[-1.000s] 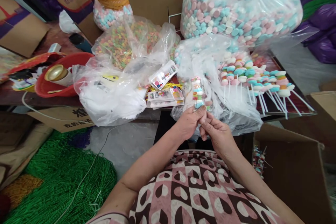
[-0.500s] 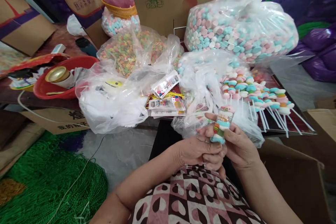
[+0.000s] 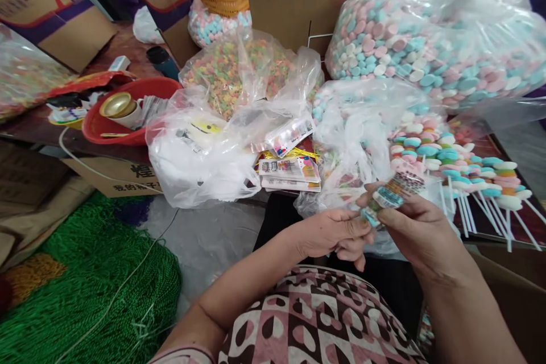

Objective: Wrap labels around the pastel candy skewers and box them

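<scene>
A wrapped candy skewer (image 3: pixel 390 193) in a clear printed wrapper is held between my two hands, tilted up to the right. My left hand (image 3: pixel 341 233) pinches its lower end, where light blue shows. Fingers of my right hand (image 3: pixel 413 224) close round its middle and upper part. Behind it lies a crumpled clear plastic bag (image 3: pixel 358 148). To the right, unwrapped marshmallow skewers (image 3: pixel 460 165) in pink, white and blue rest in a pile, their white sticks pointing toward me. Left of my hands is a stack of printed wrappers (image 3: pixel 290 170) with yellow twist ties (image 3: pixel 298 152).
A large bag of marshmallows (image 3: pixel 426 45) and a bag of small gummies (image 3: pixel 239 74) stand behind. At the left are a white plastic bag (image 3: pixel 200 165) and a red basin (image 3: pixel 149 88). Green cord (image 3: pixel 106 273) covers the floor; a cardboard box (image 3: pixel 294 5) stands at the back.
The view has turned, so the table items sit further left or right in the frame. The held skewer has tipped from near upright to leaning right, and my right hand has shifted along it.
</scene>
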`<act>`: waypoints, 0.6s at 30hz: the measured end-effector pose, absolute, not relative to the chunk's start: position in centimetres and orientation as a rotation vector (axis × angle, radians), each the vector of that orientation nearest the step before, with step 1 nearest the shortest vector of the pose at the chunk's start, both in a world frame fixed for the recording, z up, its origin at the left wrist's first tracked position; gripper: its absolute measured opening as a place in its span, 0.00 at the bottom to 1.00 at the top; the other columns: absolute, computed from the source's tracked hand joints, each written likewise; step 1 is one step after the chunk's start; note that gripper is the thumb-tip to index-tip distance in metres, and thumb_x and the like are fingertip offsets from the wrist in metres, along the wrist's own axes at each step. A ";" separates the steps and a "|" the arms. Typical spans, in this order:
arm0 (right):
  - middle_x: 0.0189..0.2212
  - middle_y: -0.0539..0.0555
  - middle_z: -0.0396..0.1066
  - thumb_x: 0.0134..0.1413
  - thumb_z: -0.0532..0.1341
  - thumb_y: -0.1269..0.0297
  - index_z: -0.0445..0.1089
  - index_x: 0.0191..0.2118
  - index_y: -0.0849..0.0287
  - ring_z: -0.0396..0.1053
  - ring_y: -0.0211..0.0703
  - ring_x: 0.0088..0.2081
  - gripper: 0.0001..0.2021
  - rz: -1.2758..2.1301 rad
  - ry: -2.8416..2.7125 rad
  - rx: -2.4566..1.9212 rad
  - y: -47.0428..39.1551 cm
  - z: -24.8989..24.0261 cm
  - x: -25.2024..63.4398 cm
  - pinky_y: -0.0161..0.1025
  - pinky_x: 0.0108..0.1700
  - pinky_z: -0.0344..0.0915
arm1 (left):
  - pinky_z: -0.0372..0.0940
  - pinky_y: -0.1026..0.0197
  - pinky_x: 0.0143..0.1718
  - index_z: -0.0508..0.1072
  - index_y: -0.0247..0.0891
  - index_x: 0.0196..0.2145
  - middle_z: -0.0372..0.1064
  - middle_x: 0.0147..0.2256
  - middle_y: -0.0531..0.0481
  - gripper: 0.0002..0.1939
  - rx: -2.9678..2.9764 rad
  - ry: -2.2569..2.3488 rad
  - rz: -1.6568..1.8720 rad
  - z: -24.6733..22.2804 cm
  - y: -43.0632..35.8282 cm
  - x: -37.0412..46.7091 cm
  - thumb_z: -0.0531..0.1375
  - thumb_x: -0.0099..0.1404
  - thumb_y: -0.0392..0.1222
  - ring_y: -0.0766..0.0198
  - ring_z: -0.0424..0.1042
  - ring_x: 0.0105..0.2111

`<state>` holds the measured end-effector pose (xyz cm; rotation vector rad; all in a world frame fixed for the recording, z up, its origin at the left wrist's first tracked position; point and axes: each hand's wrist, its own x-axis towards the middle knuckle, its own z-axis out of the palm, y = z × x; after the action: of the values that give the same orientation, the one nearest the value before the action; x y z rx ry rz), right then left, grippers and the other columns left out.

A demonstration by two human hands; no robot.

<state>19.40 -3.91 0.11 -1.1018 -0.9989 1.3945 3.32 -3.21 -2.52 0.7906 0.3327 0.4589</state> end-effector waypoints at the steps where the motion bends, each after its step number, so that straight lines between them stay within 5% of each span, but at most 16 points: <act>1: 0.26 0.52 0.77 0.35 0.77 0.58 0.78 0.31 0.55 0.70 0.40 0.22 0.14 1.322 -0.961 -1.122 -3.5 -0.1 19.0 0.36 0.22 0.67 | 0.65 0.58 0.28 0.65 0.40 0.30 0.47 0.15 0.63 0.24 0.848 0.432 0.552 -2.4 -3.2 3.2 0.60 0.58 0.65 0.70 0.52 0.15; 7: 0.21 0.47 0.72 0.39 0.74 0.59 0.74 0.26 0.57 0.66 0.35 0.22 0.11 1.055 -1.038 -1.228 0.0 -1.0 15.0 0.34 0.25 0.65 | 0.63 0.60 0.38 0.69 0.41 0.29 0.63 0.23 0.54 0.09 1.305 1.149 1.115 -2.6 -2.2 1.3 0.61 0.62 0.48 0.64 0.65 0.27; 12: 0.35 0.53 0.79 0.60 0.60 0.56 0.78 0.41 0.57 0.74 0.44 0.35 0.13 1.033 -1.661 -1.332 5.0 -0.8 12.9 0.40 0.38 0.71 | 0.63 0.64 0.29 0.68 0.40 0.31 0.52 0.15 0.62 0.17 0.777 0.940 1.294 -3.8 -0.5 -1.4 0.61 0.63 0.57 0.71 0.54 0.16; 18: 0.46 0.55 0.78 0.64 0.53 0.68 0.78 0.45 0.56 0.73 0.46 0.46 0.15 0.313 -2.523 -1.722 11.3 -3.1 9.9 0.38 0.48 0.66 | 0.63 0.66 0.24 0.66 0.38 0.28 0.47 0.13 0.65 0.18 0.421 0.865 1.427 -4.4 1.0 -2.7 0.65 0.61 0.54 0.75 0.52 0.13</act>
<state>9.89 11.29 -3.15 -1.7222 -2.5225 0.3128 -2.75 1.00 -4.37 0.4209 0.8648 1.4273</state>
